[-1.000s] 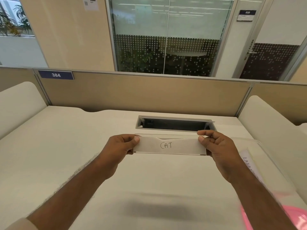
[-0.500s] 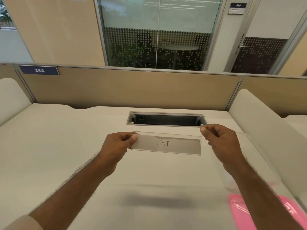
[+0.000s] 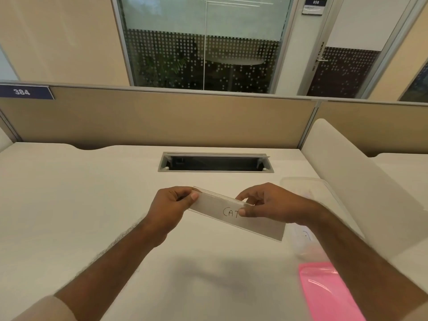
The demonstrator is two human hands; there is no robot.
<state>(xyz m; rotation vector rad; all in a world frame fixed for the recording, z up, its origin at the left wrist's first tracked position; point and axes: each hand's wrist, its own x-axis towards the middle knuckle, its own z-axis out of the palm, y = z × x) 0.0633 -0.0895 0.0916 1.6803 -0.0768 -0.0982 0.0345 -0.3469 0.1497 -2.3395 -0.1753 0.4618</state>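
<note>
One long clear sleeve [image 3: 259, 224] with a paper strip inside, hand-lettered "CAT", is held above the worktop [image 3: 69, 205]. It is tilted, with the left end higher in view than the right. Left grip [image 3: 170, 206], a bare hand, pinches the sleeve's left end: thumb on the near face, other fingers curled behind. Right grip [image 3: 275, 205] pinches the sleeve near its middle. Its thumb tip lies on the near face and covers part of the last letter, and its fingers reach over the top edge. The sleeve's right end juts free past that hand, below the wrist. Both forearms enter from the bottom corners, and a pale cuff [image 3: 39, 309] shows on the left one. Soft shadow on the worktop beneath the hands. Right of the hands a clear plastic cover [image 3: 298, 188] lies flat on the worktop, partly hidden by the right forearm, and what is under it is too blurred to tell. Nearer, at bottom right, a pink sheet [image 3: 328, 293] lies flat beside the same arm. Beyond the hands a grey-framed cable slot [image 3: 215, 162] is let into the worktop, its flap open. A tan partition [image 3: 162, 117] runs behind, with a blue plate [image 3: 23, 91] reading "384" at its left end. A white rounded side panel [image 3: 347, 170] stands on the right. Farther back are a dotted glass wall [image 3: 203, 42] and a door [image 3: 342, 70] with a small sign [image 3: 313, 6] above it.
</note>
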